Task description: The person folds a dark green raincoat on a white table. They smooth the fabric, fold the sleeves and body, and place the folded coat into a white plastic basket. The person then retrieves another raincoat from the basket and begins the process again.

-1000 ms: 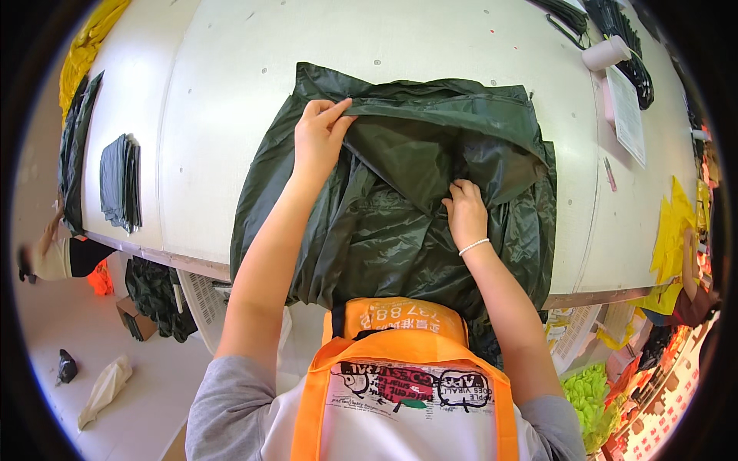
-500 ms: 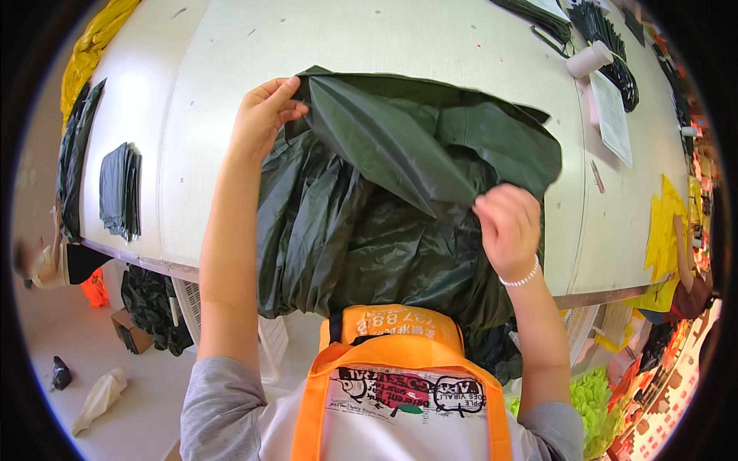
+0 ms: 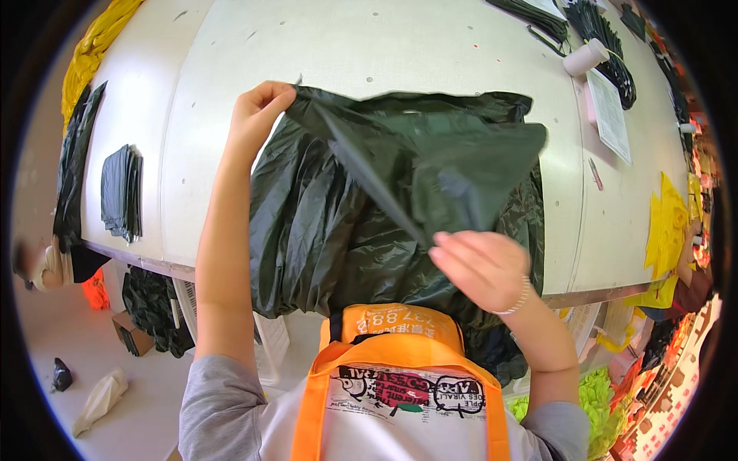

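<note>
**Folding a dark green plastic sheet across the desk**

While the head view is looking straight down, the person is lifting a flap of the dark green plastic sheet [image 3: 384,207] off the white desk [image 3: 384,54]. The left hand [image 3: 257,115] is reaching far out, its fingers closing in a pinch on the sheet's far left corner and holding it raised. The right hand [image 3: 480,269] is nearer the body, fingers curling around a ridge of the same sheet, though how tightly it is gripping is hidden behind the hand itself. Between the two hands the lifted flap is stretching in a taut diagonal crease, while the rest of the sheet is lying crumpled beneath, draping over the desk's near edge. Judging by this, a fold is in progress; the next move is calling for both hands keeping the flap tensioned and laying it flat with edges aligned. A folded dark stack [image 3: 121,192] is sitting well apart at the left, and a tape roll [image 3: 584,58] far right.
</note>
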A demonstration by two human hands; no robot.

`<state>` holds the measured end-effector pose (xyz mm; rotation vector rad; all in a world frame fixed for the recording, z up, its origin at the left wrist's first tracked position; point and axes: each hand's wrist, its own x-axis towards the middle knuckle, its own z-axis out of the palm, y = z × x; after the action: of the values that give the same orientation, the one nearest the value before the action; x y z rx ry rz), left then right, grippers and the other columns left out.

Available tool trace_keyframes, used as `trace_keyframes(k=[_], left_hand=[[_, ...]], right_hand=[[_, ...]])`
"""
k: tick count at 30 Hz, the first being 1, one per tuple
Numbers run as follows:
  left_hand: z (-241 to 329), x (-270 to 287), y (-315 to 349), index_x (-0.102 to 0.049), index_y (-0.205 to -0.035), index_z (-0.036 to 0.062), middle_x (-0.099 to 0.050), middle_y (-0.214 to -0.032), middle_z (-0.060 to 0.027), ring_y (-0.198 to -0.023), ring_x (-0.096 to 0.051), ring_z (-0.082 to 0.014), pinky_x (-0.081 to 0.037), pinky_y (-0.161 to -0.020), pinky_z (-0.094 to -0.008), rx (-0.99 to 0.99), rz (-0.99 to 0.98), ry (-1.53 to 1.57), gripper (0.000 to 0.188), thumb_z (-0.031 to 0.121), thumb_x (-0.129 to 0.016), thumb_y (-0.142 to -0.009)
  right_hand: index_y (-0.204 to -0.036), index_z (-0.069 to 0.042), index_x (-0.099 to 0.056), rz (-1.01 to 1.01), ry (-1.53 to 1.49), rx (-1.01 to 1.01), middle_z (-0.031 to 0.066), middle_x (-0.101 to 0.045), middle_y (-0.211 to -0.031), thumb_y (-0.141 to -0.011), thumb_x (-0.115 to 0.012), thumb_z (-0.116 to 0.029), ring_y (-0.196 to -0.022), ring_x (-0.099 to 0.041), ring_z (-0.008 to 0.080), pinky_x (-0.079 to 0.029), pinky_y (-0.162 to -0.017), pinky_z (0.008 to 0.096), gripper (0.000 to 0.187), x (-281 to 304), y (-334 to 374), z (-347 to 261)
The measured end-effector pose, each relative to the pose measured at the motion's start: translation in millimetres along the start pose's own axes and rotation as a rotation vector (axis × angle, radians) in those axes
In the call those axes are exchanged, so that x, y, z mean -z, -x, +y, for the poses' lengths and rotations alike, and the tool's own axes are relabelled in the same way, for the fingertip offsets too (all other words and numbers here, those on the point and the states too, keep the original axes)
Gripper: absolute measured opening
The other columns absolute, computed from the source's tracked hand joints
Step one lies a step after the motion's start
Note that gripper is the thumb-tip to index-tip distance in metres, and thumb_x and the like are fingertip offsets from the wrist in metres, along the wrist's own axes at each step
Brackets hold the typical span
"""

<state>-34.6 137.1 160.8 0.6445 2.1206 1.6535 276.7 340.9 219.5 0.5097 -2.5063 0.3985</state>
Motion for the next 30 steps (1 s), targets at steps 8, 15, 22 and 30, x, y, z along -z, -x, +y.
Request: trace_keyframes(k=[8, 15, 22, 30], left_hand=[[-66, -70, 71, -0.05, -0.125, 0.0085, -0.04, -0.139, -0.0178, -0.129, -0.036, -0.0356, -0.029, -0.105, -0.0475, -0.335, 0.331, -0.929, 0.054, 0.008, -0.066, -0.074], [-81, -194, 118, -0.041, -0.139, 0.0215, -0.031, -0.149, -0.0075, -0.138, -0.022, -0.0354, -0.016, -0.108, -0.0601, -0.399, -0.399, -0.955, 0.067, 0.047, -0.062, -0.081], [-48, -215, 80, -0.06, -0.112, 0.0028, -0.055, -0.12, -0.0142, -0.113, -0.049, -0.0329, -0.037, -0.097, -0.0439, -0.345, -0.307, -0.722, 0.044, 0.027, -0.069, -0.078], [-19, -341, -48, -0.062, -0.106, 0.0019, -0.062, -0.107, -0.012, -0.102, -0.057, -0.0296, -0.042, -0.088, -0.0402, -0.297, -0.321, -0.633, 0.041, 0.033, -0.069, -0.079]], right_hand=[[-0.111, -0.004, -0.061, -0.338, -0.337, -0.506, 0.0094, -0.062, -0.112, -0.081, -0.064, -0.017, -0.099, -0.058, 0.0238, -0.05, -0.084, 0.0322, 0.033, -118, 111, -36], [-0.133, -0.007, -0.047, -0.513, 0.007, -0.632, 0.0154, -0.039, -0.142, -0.089, -0.057, -0.03, -0.134, -0.031, 0.0319, -0.024, -0.11, 0.045, 0.051, -115, 106, 75], [-0.108, -0.002, -0.065, 0.285, -0.117, -1.263, 0.0169, -0.066, -0.107, -0.091, -0.057, -0.02, -0.102, -0.063, 0.0246, -0.046, -0.091, 0.0328, 0.026, -33, 171, 262], [-0.115, 0.0, -0.058, -0.019, 0.594, -1.327, 0.0189, -0.054, -0.121, -0.086, -0.058, -0.008, -0.108, -0.053, 0.0337, -0.044, -0.093, 0.0384, 0.031, 35, 384, 404]])
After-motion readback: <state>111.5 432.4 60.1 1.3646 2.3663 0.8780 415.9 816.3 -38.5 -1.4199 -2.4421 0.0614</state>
